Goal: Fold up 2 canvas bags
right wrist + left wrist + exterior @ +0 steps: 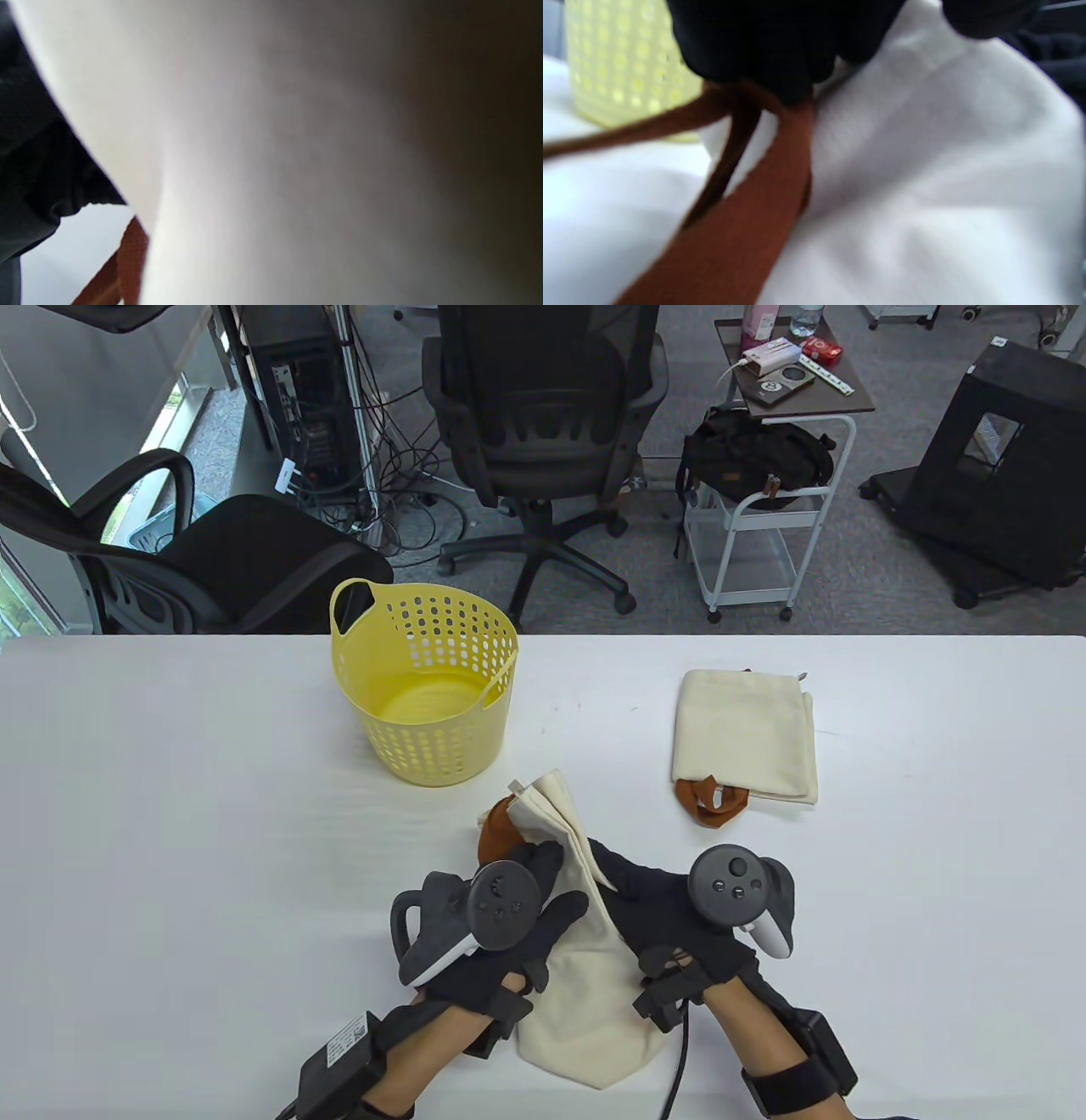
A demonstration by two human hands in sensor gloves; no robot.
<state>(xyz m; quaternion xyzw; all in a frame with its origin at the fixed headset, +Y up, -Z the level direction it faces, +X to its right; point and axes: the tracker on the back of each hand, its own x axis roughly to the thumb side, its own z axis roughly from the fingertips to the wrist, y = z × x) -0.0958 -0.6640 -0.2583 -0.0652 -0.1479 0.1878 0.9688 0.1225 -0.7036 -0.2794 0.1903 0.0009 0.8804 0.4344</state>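
A cream canvas bag (585, 993) with brown handles (496, 831) lies crumpled at the table's front centre, between my hands. My left hand (543, 882) grips its left side; in the left wrist view the fingertips (780, 72) pinch the brown handles (746, 212) against the cream cloth (925, 169). My right hand (607, 869) holds the bag's raised fold from the right; the right wrist view is filled by cloth (297, 148), with a handle (129, 258) at the bottom left. A second canvas bag (747, 729) lies folded flat at the right, handles (708, 804) toward me.
A yellow perforated basket (428, 687) stands on the white table (170, 814) just beyond the bag in my hands, and shows blurred in the left wrist view (623, 63). Office chairs and a cart stand on the floor behind the table's far edge.
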